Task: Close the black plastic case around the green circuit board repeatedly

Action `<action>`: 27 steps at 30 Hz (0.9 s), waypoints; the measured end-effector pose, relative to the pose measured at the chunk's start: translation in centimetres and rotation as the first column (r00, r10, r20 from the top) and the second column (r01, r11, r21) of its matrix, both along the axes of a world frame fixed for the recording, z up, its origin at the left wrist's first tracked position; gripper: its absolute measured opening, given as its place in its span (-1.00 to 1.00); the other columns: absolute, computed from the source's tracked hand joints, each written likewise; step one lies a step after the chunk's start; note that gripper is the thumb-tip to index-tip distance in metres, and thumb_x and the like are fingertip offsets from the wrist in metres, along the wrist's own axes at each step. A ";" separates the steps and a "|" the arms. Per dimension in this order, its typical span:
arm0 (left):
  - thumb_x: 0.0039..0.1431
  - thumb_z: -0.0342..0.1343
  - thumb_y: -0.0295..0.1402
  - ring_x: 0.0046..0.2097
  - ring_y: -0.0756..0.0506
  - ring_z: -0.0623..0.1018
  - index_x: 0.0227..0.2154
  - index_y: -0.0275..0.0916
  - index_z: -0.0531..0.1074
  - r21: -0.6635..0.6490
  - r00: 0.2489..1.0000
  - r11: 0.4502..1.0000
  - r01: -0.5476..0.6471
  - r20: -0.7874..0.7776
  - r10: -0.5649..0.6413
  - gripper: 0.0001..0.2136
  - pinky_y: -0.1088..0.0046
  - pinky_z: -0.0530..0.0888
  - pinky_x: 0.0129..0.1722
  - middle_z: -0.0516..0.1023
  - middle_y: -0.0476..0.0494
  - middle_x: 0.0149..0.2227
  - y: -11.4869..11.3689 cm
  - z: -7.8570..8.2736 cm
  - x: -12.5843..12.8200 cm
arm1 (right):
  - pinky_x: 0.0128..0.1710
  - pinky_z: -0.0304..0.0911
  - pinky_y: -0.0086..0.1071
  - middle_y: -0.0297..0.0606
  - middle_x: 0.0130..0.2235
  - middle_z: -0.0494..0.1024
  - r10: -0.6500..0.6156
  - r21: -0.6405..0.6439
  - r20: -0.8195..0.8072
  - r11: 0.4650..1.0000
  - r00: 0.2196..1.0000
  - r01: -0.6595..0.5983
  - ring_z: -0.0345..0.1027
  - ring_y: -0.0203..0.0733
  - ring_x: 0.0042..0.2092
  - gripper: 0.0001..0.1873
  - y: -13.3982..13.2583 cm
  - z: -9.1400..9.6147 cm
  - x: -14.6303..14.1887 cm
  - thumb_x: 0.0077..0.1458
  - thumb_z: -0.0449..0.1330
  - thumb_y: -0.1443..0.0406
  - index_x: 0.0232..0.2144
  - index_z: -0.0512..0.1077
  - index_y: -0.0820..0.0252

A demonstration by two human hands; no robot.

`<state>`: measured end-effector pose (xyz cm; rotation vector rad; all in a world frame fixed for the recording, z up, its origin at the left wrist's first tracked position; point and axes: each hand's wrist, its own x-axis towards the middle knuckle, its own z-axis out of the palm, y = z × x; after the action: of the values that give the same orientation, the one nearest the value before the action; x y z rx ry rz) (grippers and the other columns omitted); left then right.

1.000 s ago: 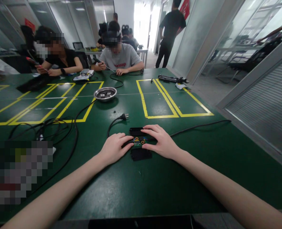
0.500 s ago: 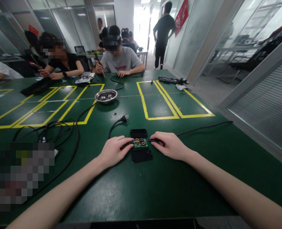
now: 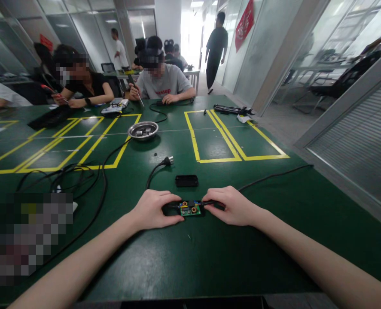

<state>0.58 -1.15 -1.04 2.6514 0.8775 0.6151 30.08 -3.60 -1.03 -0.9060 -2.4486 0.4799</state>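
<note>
A small green circuit board (image 3: pixel 190 208) with round orange parts sits in a black case half on the green table (image 3: pixel 184 257), between my two hands. My left hand (image 3: pixel 153 210) is closed on the black cable at the board's left end. My right hand (image 3: pixel 233 206) pinches the black cable (image 3: pixel 274 175) at its right end. A second black case half (image 3: pixel 187 180) lies loose just beyond the board. The left cable runs back to a two-pin plug (image 3: pixel 167 161).
A metal bowl (image 3: pixel 142 128) with small parts stands mid-table among yellow tape lines (image 3: pixel 209 159). Tangled black cables (image 3: pixel 64 176) lie at the left. Two seated people work at the far side; black tools (image 3: pixel 230 109) lie at the far right; a person walks away down the corridor.
Both hands drew the board nearer to me and set it into the near black case half. The other case half stayed where it was. The standing person walked farther away.
</note>
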 end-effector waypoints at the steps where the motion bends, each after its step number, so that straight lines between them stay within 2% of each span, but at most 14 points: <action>1: 0.17 0.32 -0.07 -0.35 -0.06 0.67 -0.09 -0.19 0.60 -0.013 1.000 1.000 -0.010 0.003 0.010 -0.64 0.50 0.47 -0.37 0.71 -0.05 -0.28 0.0 0.0 0.0 | -0.38 0.25 -0.42 -0.25 -0.34 0.62 -0.013 0.005 0.003 1.000 1.000 0.013 0.47 -0.25 -0.38 -0.88 0.0 -0.1 0.0 0.28 0.15 0.34 -0.25 0.51 0.18; 6: 0.15 0.33 -0.08 -0.36 -0.07 0.67 -0.14 -0.19 0.58 -0.035 0.999 0.999 -0.040 -0.004 0.040 -0.67 0.48 0.47 -0.37 0.71 -0.04 -0.28 -0.1 0.1 0.0 | -0.39 0.25 -0.43 -0.26 -0.35 0.62 -0.059 0.056 -0.028 0.997 0.998 0.061 0.48 -0.25 -0.40 -0.90 -0.1 0.0 -0.2 0.25 0.17 0.35 -0.29 0.50 0.19; 11: 0.19 0.29 -0.02 -0.35 -0.08 0.64 -0.11 -0.19 0.56 -0.021 0.999 0.999 -0.047 -0.025 0.046 -0.63 0.45 0.48 -0.34 0.68 -0.06 -0.29 -0.2 0.4 0.1 | -0.40 0.22 -0.43 -0.27 -0.36 0.62 -0.116 0.056 0.035 0.992 0.993 0.114 0.47 -0.25 -0.42 -0.92 -0.2 0.3 -0.5 0.21 0.19 0.36 -0.34 0.49 0.18; 14: 0.21 0.25 0.05 -0.25 -0.14 0.63 0.02 -0.23 0.53 0.063 0.998 0.997 -0.051 -0.034 0.054 -0.50 0.36 0.52 -0.26 0.64 -0.16 -0.22 -0.7 0.6 0.5 | -0.39 0.20 -0.42 -0.27 -0.36 0.61 -0.139 0.062 0.068 0.989 0.988 0.135 0.47 -0.24 -0.40 -0.93 -0.4 0.4 -0.8 0.20 0.20 0.35 -0.34 0.49 0.17; 17: 0.19 0.26 0.07 -0.09 -0.23 0.59 0.15 -0.23 0.46 0.135 0.996 0.988 -0.073 -0.048 0.080 -0.41 0.22 0.54 -0.10 0.59 -0.25 -0.08 -1.5 0.3 1.3 | -0.39 0.19 -0.40 -0.28 -0.36 0.59 -0.152 0.056 0.087 0.987 0.985 0.148 0.44 -0.24 -0.41 -0.93 -0.5 0.3 -1.1 0.20 0.20 0.35 -0.35 0.47 0.16; 19: 0.18 0.27 0.06 -0.07 -0.25 0.56 0.19 -0.24 0.42 0.131 0.992 0.987 -0.093 -0.073 0.103 -0.37 0.18 0.54 -0.09 0.56 -0.27 -0.06 -1.9 -0.1 1.8 | -0.38 0.19 -0.39 -0.27 -0.36 0.57 -0.159 0.054 0.105 0.987 0.982 0.154 0.43 -0.23 -0.39 -0.90 -0.6 0.2 -1.3 0.24 0.18 0.34 -0.35 0.46 0.16; 22: 0.07 0.33 0.16 -0.04 -0.30 0.53 0.26 -0.28 0.36 0.125 0.984 0.985 -0.120 -0.116 0.135 -0.19 0.10 0.53 -0.04 0.52 -0.29 -0.04 -2.4 -0.6 2.4 | -0.33 0.23 -0.37 -0.25 -0.36 0.55 -0.172 0.079 0.127 0.983 0.977 0.163 0.44 -0.18 -0.33 -0.86 -0.5 0.2 -1.5 0.29 0.14 0.34 -0.34 0.45 0.16; 27: -0.03 0.29 0.31 -0.02 -0.33 0.49 0.37 -0.23 0.25 0.102 0.973 0.988 -0.114 -0.188 0.131 0.01 0.03 0.50 -0.01 0.48 -0.31 -0.01 -3.0 -0.5 2.9 | -0.28 0.26 -0.34 -0.24 -0.34 0.54 -0.157 0.062 0.122 0.987 0.980 0.151 0.43 -0.16 -0.29 -0.87 -0.4 0.1 -1.4 0.28 0.14 0.34 -0.34 0.45 0.15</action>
<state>3.53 -4.13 -1.50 2.7909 1.0994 0.4381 28.65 -3.96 -0.98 -1.1252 -2.4661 0.3107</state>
